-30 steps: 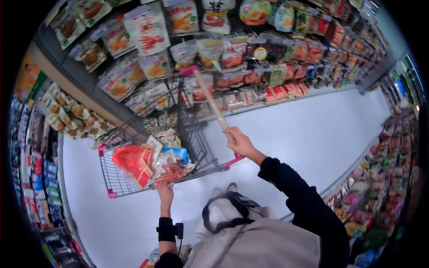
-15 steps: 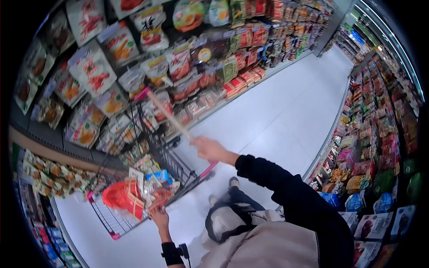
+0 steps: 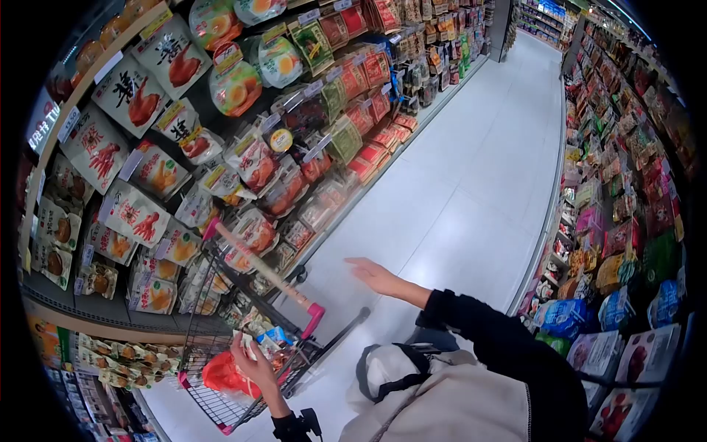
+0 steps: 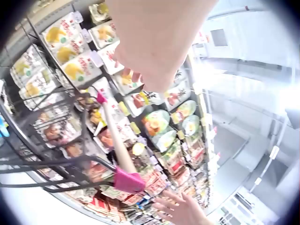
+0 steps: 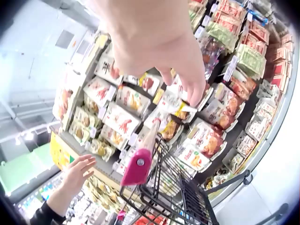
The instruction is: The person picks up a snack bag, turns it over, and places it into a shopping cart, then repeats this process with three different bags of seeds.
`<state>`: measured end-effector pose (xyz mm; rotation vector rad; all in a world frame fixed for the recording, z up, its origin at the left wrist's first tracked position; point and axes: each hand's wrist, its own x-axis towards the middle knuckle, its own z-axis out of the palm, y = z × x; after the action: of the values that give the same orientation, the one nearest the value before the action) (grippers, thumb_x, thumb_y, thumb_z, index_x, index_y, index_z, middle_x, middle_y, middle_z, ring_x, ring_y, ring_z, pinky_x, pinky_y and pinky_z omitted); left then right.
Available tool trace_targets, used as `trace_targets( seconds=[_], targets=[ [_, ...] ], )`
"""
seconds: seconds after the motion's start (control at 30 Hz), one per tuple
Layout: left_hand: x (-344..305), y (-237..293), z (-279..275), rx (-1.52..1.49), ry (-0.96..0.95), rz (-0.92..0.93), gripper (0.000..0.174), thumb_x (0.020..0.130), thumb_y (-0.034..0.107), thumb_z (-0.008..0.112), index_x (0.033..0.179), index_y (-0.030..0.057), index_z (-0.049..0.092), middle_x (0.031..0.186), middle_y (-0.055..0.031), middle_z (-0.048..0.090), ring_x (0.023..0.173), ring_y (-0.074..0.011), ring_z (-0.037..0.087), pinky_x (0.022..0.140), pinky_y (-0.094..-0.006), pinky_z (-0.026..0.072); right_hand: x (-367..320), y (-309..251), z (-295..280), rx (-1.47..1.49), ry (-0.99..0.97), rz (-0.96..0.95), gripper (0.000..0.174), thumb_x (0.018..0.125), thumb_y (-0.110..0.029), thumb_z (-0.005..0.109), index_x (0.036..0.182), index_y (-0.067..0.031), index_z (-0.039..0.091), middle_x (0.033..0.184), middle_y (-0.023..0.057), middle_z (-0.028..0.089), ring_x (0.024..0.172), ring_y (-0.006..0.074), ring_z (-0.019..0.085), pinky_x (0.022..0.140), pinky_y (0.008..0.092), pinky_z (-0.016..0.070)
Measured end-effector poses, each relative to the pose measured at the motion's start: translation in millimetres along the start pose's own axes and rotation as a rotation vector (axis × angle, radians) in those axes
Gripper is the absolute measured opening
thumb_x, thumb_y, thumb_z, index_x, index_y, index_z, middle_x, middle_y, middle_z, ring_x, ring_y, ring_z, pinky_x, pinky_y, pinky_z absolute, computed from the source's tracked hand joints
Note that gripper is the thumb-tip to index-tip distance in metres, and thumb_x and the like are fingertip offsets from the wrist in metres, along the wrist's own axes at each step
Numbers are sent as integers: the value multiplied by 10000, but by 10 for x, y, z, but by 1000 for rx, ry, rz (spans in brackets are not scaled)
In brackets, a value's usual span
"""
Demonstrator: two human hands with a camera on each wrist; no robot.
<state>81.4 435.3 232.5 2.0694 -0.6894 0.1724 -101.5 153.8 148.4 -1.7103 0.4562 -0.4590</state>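
Observation:
In the head view the right hand point(image 3: 383, 279) hangs in the air to the right of the cart's handle bar point(image 3: 265, 269), fingers extended, touching nothing. The left hand point(image 3: 254, 365) is raised over the cart basket point(image 3: 199, 390), fingers spread apart and holding nothing. Under and beside it lie a red bag point(image 3: 223, 374) and a blue packet point(image 3: 274, 337) among other packets. The left wrist view shows the right hand point(image 4: 180, 209) with its fingers spread near the pink handle end point(image 4: 129, 181). From the right wrist, the left hand point(image 5: 75, 180) appears with fingers apart.
Hanging food pouches point(image 3: 136, 214) fill the shelf behind and left of the cart. White aisle floor point(image 3: 471, 169) runs away to the upper right. Another product shelf point(image 3: 615, 221) stands along the right side, with blue bags point(image 3: 563, 317) low on it.
The right hand has let go of the handle bar and moved off to its right. The left hand has risen from the basket's near edge. The view has turned further along the aisle.

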Motion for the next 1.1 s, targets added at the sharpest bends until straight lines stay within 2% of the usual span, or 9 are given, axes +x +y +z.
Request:
trace_targets(
  seconds=[0.1, 0.17, 0.23, 0.27, 0.4, 0.5, 0.6, 0.77, 1.1],
  targets=[
    [106, 644, 567, -60, -2, 104, 270, 803, 44, 481, 1066, -20, 479, 1080, -130, 507, 1035, -232, 458, 926, -316, 302, -283, -26, -824, 142, 162, 18, 415, 907, -312, 356, 1242, -68, 378, 1247, 75, 398, 1071, 183, 433, 882, 302, 360],
    [123, 1089, 1025, -126, -16, 96, 273, 796, 28, 490, 1067, -9, 483, 1082, -122, 500, 1022, -226, 461, 919, -309, 308, -444, -56, -1385, 255, 263, 26, 427, 908, -341, 329, 1229, -66, 389, 1231, 77, 412, 1054, 174, 445, 863, 301, 371],
    [92, 1660, 1453, -314, -86, -55, 274, 792, 24, 497, 1064, -5, 487, 1081, -114, 503, 1027, -226, 459, 919, -309, 309, -577, -3, -1929, 313, 348, 33, 443, 909, -366, 305, 1219, -64, 399, 1212, 79, 427, 1037, 170, 457, 846, 298, 382],
    [126, 1689, 1704, -177, -82, 140, 253, 811, 35, 477, 1059, -10, 493, 1060, -90, 511, 1017, -188, 466, 895, -282, 329, -639, 39, -2181, 315, 385, 35, 452, 908, -377, 294, 1215, -63, 403, 1202, 79, 436, 1029, 171, 463, 838, 296, 387],
    [45, 2170, 2587, -344, -263, 136, 245, 808, 27, 480, 1051, -3, 495, 1057, -86, 523, 1015, -177, 472, 906, -286, 330, -874, 246, -2973, 294, 507, 54, 467, 904, -398, 285, 1192, -58, 423, 1167, 86, 464, 993, 176, 491, 810, 300, 407],
    [12, 2437, 3149, -333, -333, 223, 253, 791, 10, 489, 1043, -8, 493, 1042, -94, 533, 1017, -180, 487, 909, -280, 338, -1001, 356, -3375, 299, 552, 79, 453, 903, -395, 290, 1154, -52, 446, 1127, 87, 490, 963, 178, 512, 789, 316, 422],
    [6, 2756, 3546, -432, -350, 193, 248, 763, 37, 507, 1008, 7, 531, 1004, -114, 556, 977, -221, 512, 868, -301, 364, -1072, 379, -3698, 321, 599, 88, 445, 904, -384, 290, 1127, -34, 451, 1099, 93, 502, 942, 178, 527, 775, 307, 432],
    [125, 3084, 4067, -470, -350, 147, 227, 762, 31, 503, 985, 2, 535, 987, -108, 561, 962, -216, 520, 855, -304, 379, -989, 407, -4186, 350, 641, 141, 401, 905, -336, 300, 1103, -22, 452, 1076, 103, 508, 915, 179, 543, 759, 301, 442],
    [787, 3296, 5429, -345, -439, 149, 224, 757, 36, 518, 979, 11, 537, 960, -115, 569, 933, -231, 538, 834, -310, 400, -49, 820, -5551, 335, 653, 161, 248, 853, -138, 434, 1069, -19, 468, 1043, 91, 521, 886, 163, 546, 752, 283, 443]
  ],
)
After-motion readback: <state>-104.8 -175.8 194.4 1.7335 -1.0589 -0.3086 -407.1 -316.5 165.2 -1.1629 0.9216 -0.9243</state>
